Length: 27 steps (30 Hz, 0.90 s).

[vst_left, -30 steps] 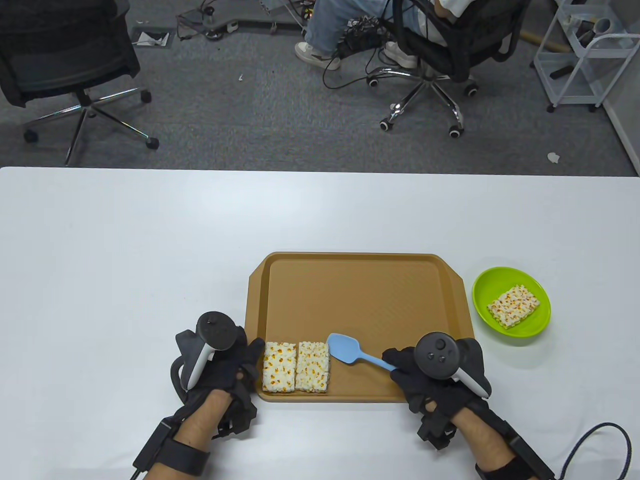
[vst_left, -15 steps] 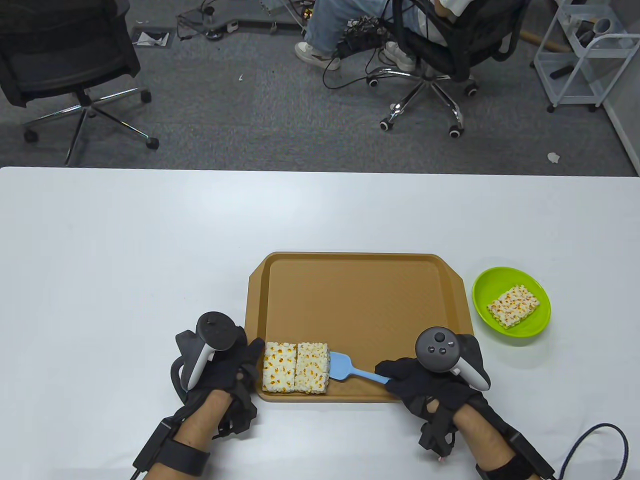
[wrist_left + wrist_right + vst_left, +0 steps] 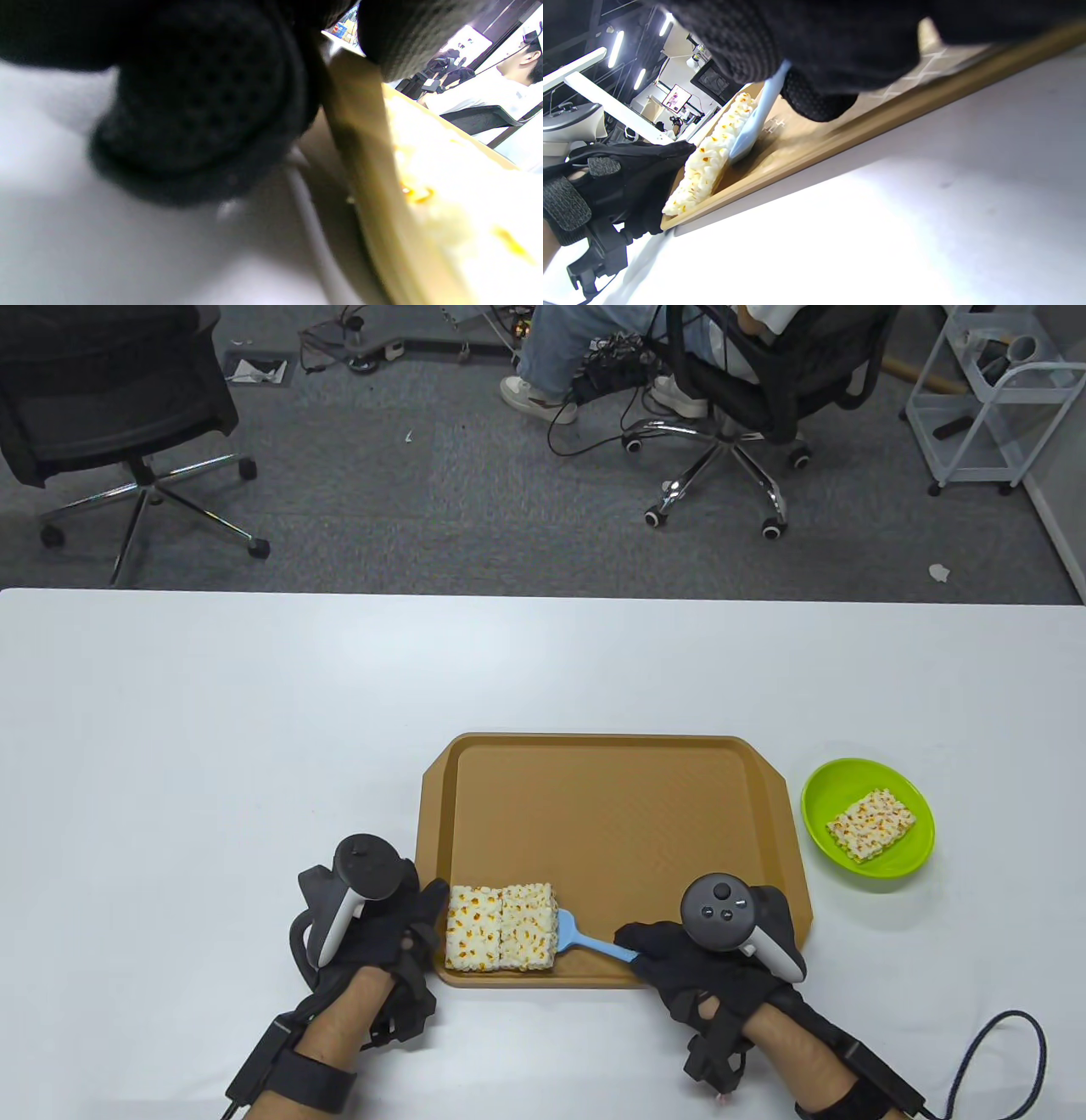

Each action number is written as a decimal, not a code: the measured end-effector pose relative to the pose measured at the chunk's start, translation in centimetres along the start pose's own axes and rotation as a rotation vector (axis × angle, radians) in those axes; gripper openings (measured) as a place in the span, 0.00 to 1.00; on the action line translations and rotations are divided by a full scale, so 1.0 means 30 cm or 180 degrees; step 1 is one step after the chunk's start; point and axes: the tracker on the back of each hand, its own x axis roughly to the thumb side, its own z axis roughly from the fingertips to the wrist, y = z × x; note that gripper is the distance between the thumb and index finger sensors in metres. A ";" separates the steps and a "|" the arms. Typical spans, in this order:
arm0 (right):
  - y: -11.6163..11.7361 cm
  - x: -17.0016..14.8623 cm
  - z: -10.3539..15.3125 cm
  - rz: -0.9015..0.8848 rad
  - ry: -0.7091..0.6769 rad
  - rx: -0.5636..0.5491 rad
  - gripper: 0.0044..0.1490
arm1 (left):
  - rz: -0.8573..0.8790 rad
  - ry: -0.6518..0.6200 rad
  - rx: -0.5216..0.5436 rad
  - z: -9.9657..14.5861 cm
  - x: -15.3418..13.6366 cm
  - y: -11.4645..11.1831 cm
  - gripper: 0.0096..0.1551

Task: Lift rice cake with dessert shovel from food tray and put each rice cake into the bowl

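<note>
Two rice cakes (image 3: 501, 927) are seen lying side by side and touching in the near left corner of the food tray (image 3: 611, 806), which is set on the white bench (image 3: 254, 712). A third rice cake (image 3: 871, 825) is held in the green bowl (image 3: 912, 853), placed on the bench just to the right of the tray. The blue dessert shovel (image 3: 585, 940) is gripped by its handle in the curled fingers of the right hand (image 3: 696, 963), so that grip is closed on the shovel. Its blade is laid low on the tray floor and is pushed against the right edge of the right-hand cake, with the tip hidden at or beneath that edge; in the right wrist view the blade (image 3: 753, 127) is shown tilted against the side of the cakes (image 3: 712, 159). The left hand (image 3: 386, 929) is rested on the bench at the tray's left rim, beside the left-hand cake, with a fingertip set at the rim; nothing is seen to be held, and its grip is taken as open, though the fingers are largely hidden by the tracker. In the left wrist view only blurred glove fabric and the tray rim (image 3: 360, 140) are made out. Beyond the bench, office chairs (image 3: 110, 415) and a seated person (image 3: 594, 347) are seen on the grey floor.
</note>
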 end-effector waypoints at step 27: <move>-0.334 -0.114 0.170 -0.0974 0.0208 -0.0955 0.33 | 0.0037 -0.0012 -0.0048 -0.004 -0.003 0.001 0.38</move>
